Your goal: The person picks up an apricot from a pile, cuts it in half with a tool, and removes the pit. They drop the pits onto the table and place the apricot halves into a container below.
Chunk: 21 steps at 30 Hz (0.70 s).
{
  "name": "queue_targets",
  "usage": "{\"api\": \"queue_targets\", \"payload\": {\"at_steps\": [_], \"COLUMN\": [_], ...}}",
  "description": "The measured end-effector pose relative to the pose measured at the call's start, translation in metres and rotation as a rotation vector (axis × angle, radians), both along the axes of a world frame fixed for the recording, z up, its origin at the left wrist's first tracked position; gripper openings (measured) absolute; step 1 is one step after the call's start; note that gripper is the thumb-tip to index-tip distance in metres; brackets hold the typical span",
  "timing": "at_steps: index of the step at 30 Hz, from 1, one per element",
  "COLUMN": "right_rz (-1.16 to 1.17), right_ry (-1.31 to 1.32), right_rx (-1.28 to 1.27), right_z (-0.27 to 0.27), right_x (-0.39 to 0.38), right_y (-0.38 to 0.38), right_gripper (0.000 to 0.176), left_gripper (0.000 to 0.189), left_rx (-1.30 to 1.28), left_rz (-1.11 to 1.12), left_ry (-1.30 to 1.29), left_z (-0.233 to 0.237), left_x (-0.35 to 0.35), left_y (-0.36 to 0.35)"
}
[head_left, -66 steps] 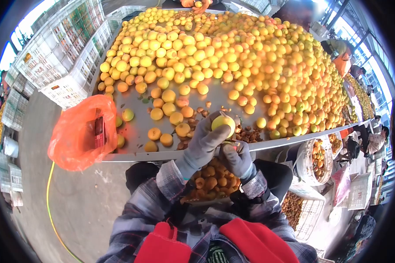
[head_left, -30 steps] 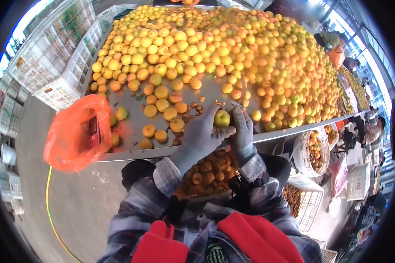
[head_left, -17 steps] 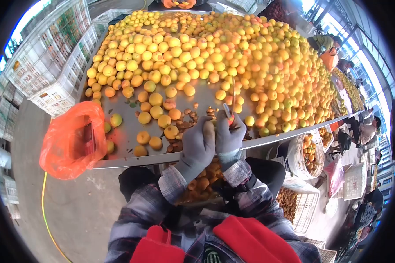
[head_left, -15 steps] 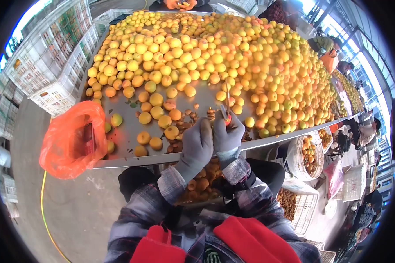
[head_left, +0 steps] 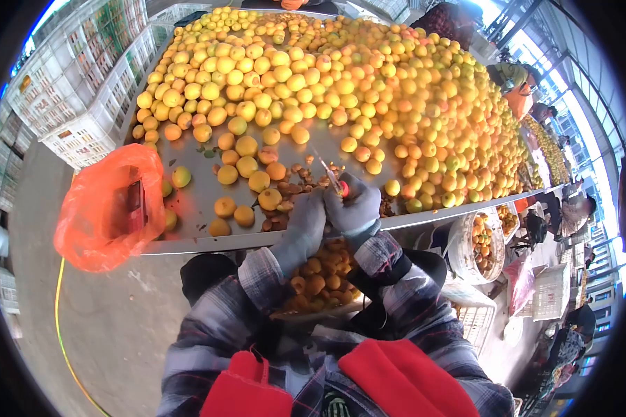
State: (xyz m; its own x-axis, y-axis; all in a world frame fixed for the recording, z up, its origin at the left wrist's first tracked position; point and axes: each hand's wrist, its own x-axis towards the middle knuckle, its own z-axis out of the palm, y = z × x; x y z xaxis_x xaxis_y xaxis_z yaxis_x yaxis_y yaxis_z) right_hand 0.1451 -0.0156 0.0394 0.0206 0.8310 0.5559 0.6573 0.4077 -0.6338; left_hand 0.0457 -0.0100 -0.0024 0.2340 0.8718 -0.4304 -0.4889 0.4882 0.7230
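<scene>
Both my hands wear grey gloves and press together at the near edge of the metal table (head_left: 209, 243). My left hand (head_left: 305, 224) is closed, and the yellow apricot it held a second ago is hidden between the gloves. My right hand (head_left: 356, 208) grips a small knife (head_left: 331, 176) with a red handle, its blade pointing up and to the left. A little heap of brown pits (head_left: 293, 182) lies just beyond the hands. A basin of halved apricots (head_left: 323, 281) sits below them, over my lap.
A huge heap of apricots (head_left: 341, 76) covers the table. An orange plastic bag (head_left: 101, 208) holding a red phone hangs at the table's left corner. White crates (head_left: 76, 97) are stacked at the left. A bucket of apricots (head_left: 476, 243) and other people stand at the right.
The apricot was in plain sight in my left hand; both hands then closed over it and sank to the table's edge. The knife tip swung up to the left.
</scene>
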Motion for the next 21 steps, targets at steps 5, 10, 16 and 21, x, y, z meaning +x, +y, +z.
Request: {"api": "queue_targets", "payload": {"at_steps": [5, 10, 16, 21], "right_rz": [0.193, 0.332, 0.191, 0.165], "right_ry": [-0.096, 0.682, 0.343, 1.038], "right_rx": [0.018, -0.232, -0.182, -0.262], "right_z": [0.004, 0.004, -0.02, -0.041], "right_x": [0.008, 0.023, 0.061, 0.061], "right_y": [0.004, 0.012, -0.018, -0.045], "right_gripper": [0.017, 0.013, 0.019, 0.015], "left_gripper": [0.027, 0.025, 0.031, 0.028], "left_rx": [-0.13, 0.008, 0.136, 0.648], "left_rz": [-0.214, -0.436, -0.464, -0.468], "left_ry": [-0.156, -0.288, -0.163, 0.232], "left_z": [0.022, 0.031, 0.037, 0.016], "left_x": [-0.015, -0.03, -0.027, 0.0], "left_y": [-0.001, 0.002, -0.021, -0.045]}}
